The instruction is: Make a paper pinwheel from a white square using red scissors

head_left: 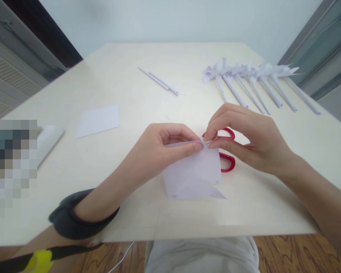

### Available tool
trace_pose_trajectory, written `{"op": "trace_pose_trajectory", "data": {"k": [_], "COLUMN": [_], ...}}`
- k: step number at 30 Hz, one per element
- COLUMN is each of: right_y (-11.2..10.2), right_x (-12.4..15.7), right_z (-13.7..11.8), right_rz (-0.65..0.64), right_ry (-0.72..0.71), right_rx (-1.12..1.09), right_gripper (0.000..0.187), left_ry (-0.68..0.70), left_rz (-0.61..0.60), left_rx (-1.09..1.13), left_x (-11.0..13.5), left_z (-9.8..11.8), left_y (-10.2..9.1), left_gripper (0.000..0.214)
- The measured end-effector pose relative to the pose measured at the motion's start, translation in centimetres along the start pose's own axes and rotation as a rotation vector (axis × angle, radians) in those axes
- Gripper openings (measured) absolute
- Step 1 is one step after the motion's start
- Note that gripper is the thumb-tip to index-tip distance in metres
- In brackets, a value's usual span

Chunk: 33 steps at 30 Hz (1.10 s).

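My left hand [159,149] and my right hand [244,140] meet over the middle of a cream table [159,76]. Both pinch the top edge of a folded white paper piece [194,174], thumb against fingers, holding it just above the tabletop. Its lower flap ends in a point toward the right. Red-handled scissors [228,161] lie on the table behind the paper, partly hidden by my right hand. A dark band sits on my left wrist.
A row of several finished white paper pinwheels on rolled sticks [252,81] lies at the back right. Two rolled paper sticks [160,80] lie at the back centre. A white paper sheet [98,120] rests at the left, near a white object [47,140].
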State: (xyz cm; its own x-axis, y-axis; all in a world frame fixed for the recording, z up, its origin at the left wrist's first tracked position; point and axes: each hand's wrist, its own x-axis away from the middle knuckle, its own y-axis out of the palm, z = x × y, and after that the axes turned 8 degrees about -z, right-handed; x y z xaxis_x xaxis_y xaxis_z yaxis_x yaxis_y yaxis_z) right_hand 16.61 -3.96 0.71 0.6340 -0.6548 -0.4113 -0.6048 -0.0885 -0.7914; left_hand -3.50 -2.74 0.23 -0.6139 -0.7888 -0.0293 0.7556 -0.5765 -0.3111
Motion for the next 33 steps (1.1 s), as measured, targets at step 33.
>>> {"op": "trace_pose_trajectory", "data": {"k": [33], "right_y": [0.01], "right_x": [-0.11], "right_z": [-0.15], "right_rz": [0.1], "right_ry": [0.104], "right_rx": [-0.114], "right_gripper": [0.009], "left_ry": [-0.005], "left_rz": [0.087], "left_rx": [0.059], "left_x": [-0.17], "left_z": [-0.28], "left_y": [-0.36], "left_gripper": [0.013]}}
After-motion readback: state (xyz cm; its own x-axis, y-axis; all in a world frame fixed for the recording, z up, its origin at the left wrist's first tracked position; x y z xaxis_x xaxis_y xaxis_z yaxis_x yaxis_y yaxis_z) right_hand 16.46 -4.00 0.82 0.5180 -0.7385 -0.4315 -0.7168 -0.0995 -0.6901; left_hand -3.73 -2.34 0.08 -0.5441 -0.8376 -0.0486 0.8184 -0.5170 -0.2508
